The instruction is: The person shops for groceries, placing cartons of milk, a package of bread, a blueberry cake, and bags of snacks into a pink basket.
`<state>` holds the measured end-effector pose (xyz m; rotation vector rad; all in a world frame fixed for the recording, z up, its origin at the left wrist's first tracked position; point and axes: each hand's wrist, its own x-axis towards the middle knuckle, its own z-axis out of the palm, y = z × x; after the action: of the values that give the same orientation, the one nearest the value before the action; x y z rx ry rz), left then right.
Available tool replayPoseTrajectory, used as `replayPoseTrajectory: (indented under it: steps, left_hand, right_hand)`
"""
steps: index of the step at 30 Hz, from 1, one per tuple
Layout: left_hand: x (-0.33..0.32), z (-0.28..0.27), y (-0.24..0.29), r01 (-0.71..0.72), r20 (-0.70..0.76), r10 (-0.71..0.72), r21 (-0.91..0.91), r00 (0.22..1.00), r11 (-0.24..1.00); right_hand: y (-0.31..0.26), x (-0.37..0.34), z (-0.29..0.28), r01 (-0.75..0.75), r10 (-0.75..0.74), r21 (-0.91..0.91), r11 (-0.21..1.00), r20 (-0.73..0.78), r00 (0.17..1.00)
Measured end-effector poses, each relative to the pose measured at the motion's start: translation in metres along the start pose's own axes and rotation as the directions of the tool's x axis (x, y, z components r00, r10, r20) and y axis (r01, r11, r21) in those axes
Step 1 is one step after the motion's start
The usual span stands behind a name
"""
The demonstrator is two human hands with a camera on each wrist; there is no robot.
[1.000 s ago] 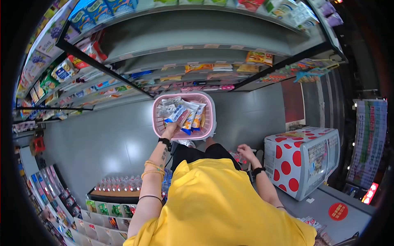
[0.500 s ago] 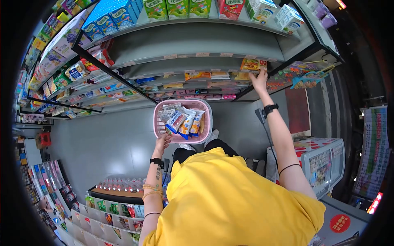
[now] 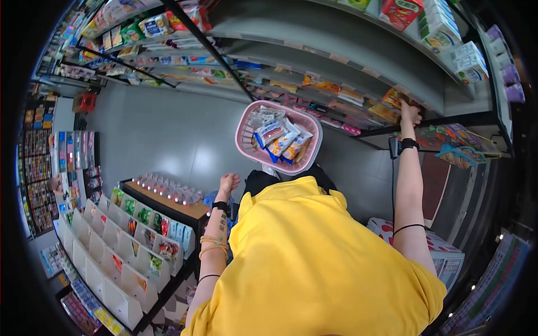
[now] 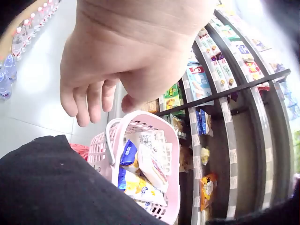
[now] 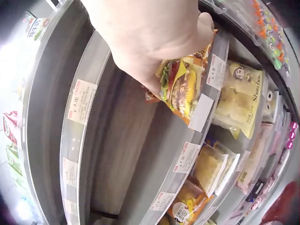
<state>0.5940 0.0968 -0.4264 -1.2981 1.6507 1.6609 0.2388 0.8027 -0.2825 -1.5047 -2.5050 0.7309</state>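
Note:
My right hand reaches to a shelf at the right and grips a snack packet with a burger picture on it. In the right wrist view the packet sits at the shelf's front lip, and my fingertips are partly hidden behind it. My left hand hangs with loosely bent fingers, holding nothing. A pink basket stands in front of my legs, with white, blue and orange snack packets lying in it. The left wrist view has the left hand near the basket's rim.
Shelves with price tags run along the front. Yellow bread packs lie on the tier below the burger packet. Bottles and white divided bins stand at the left. A red-dotted freezer is at the right.
My right hand went from beside my body up to the burger packet and now grips it. The left hand left the basket and drew back. My view has turned.

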Motion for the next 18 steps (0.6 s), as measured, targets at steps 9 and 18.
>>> replayPoseTrajectory:
  steps: [9, 18]
  left_hand:
    - [-0.005, 0.005, -0.026, -0.007, -0.018, 0.006, -0.074, 1.0, 0.997]
    - [-0.001, 0.002, -0.034, 0.007, 0.0, -0.007, -0.081, 1.0, 0.997]
  right_hand:
    - [0.013, 0.023, 0.006, -0.026, 0.02, 0.16, 0.987, 0.04, 0.999]
    - [0.02, 0.027, -0.004, -0.161, -0.063, 0.567, 0.808, 0.354, 0.933]
